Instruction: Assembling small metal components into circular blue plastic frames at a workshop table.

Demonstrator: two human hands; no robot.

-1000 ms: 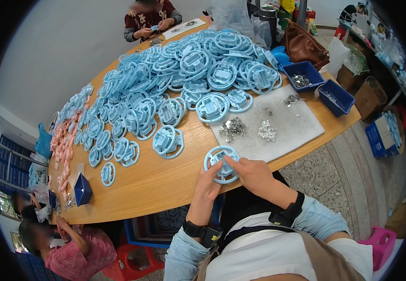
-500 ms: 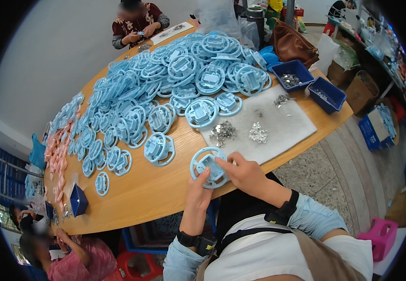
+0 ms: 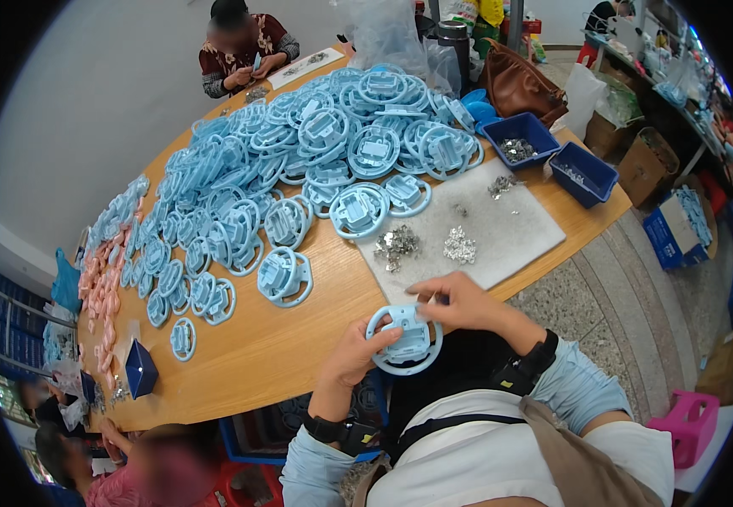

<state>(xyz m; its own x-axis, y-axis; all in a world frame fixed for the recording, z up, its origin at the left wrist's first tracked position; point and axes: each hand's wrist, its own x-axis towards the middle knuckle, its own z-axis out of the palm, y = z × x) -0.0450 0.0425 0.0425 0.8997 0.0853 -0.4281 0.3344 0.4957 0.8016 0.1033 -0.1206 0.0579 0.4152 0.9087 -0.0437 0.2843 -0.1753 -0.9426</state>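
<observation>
My left hand (image 3: 351, 348) grips a light blue plastic toy steering wheel (image 3: 412, 341) by its left rim, thumb over the front. The wheel is tilted up towards me just past the table's near edge, its recessed middle showing. At its upper right edge, my right hand (image 3: 461, 302) has its fingers bent in a pinch. Anything between those fingertips is too small to make out. Beyond the hands, a white board (image 3: 514, 237) carries small heaps of shiny metal pieces; the nearest are a darker heap (image 3: 397, 243) and a brighter heap (image 3: 459, 246).
A large pile of blue steering wheels (image 3: 299, 135) covers the wooden table (image 3: 332, 296). Two dark blue bins (image 3: 584, 173) of metal bits stand at the right, near a brown bag (image 3: 523, 84). Pink parts (image 3: 104, 287) lie far left. Co-workers sit at the far side (image 3: 244, 55) and lower left (image 3: 163, 473).
The steering wheel has come down and right, closer to my body, with my left hand on it. My right hand has shifted up to the wheel's top edge.
</observation>
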